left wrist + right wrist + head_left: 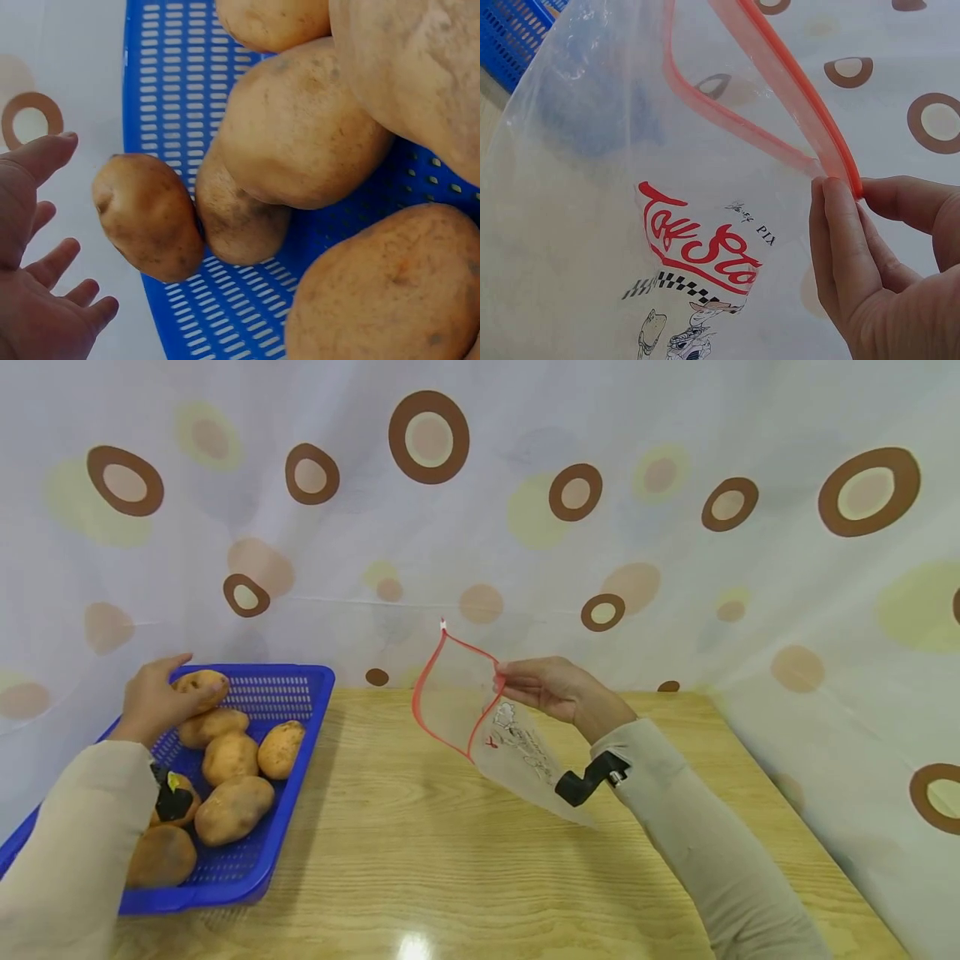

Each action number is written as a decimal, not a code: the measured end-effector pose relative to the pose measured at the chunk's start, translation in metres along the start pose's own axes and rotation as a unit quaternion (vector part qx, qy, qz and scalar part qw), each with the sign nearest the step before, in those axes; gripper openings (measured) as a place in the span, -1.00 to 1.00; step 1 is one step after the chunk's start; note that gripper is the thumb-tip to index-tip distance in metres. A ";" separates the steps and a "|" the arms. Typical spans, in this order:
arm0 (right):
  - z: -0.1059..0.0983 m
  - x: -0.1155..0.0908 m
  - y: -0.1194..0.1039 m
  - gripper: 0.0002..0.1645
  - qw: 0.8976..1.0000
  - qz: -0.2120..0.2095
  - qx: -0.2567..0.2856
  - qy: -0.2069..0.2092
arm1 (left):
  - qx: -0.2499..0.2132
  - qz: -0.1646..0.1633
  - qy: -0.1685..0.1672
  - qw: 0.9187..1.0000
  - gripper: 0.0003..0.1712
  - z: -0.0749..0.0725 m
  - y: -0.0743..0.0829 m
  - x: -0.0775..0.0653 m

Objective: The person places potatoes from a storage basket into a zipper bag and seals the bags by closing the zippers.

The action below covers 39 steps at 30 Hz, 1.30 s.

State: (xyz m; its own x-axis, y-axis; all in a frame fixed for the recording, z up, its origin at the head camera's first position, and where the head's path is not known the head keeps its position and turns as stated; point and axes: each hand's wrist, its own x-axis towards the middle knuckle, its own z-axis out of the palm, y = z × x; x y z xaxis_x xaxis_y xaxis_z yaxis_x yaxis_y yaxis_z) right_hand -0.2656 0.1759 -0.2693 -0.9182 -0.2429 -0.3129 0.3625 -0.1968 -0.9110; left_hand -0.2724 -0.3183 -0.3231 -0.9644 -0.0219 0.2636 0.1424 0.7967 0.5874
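At the far left of a blue plastic basket (pixel 296 777), the left hand (pixel 153 697) reached over the rim with its fingers apart. An oblong potato (pixel 148 217) lay just to the right of those fingers, at the basket's far left corner. Its long axis ran roughly left to right in the head view, its left end toward the hand. The thumb crossed in front of it there, yet the left wrist view showed a gap between potato and spread fingers; contact could not be told for certain.

The left hand was by far the nearer to it. The right hand (pixel 558 689) was well apart, out to the right above the table (pixel 375 860), its fingers together and pinching the red zip edge of a clear plastic bag (pixel 525 760) at the right of its mouth. The bag hung from that pinch, mouth spread wide toward the left, the basket's side, its body slanting down to the right and near. A white slider (pixel 442 626) stood at the mouth's far corner. Red lettering and cartoon figures were printed on the bag.

Other potatoes (pixel 234 810) lay in the basket, mostly to the near side of the oblong one.
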 end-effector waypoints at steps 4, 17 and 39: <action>0.001 -0.001 0.000 -0.90 1.000 0.001 -0.002 0.000 | 0.010 -0.008 -0.023 1.000 -0.12 0.002 -0.006 -0.002; 0.002 -0.003 -0.001 -0.86 1.000 0.003 0.002 0.010 | 0.069 0.006 -0.022 0.997 -0.08 0.018 -0.018 0.006; 0.005 0.001 0.004 -0.92 1.000 0.006 0.006 0.003 | 0.054 -0.062 0.066 0.994 -0.14 0.037 -0.030 0.000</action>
State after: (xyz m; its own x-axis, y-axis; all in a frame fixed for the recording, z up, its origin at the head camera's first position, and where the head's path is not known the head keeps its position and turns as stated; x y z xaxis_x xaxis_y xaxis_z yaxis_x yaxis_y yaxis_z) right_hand -0.2642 0.1701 -0.2721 -0.9147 -0.2405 -0.3248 0.3749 -0.2048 -0.9042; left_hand -0.2853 -0.3200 -0.3686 -0.9347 -0.1974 0.2957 -0.0079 0.8429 0.5380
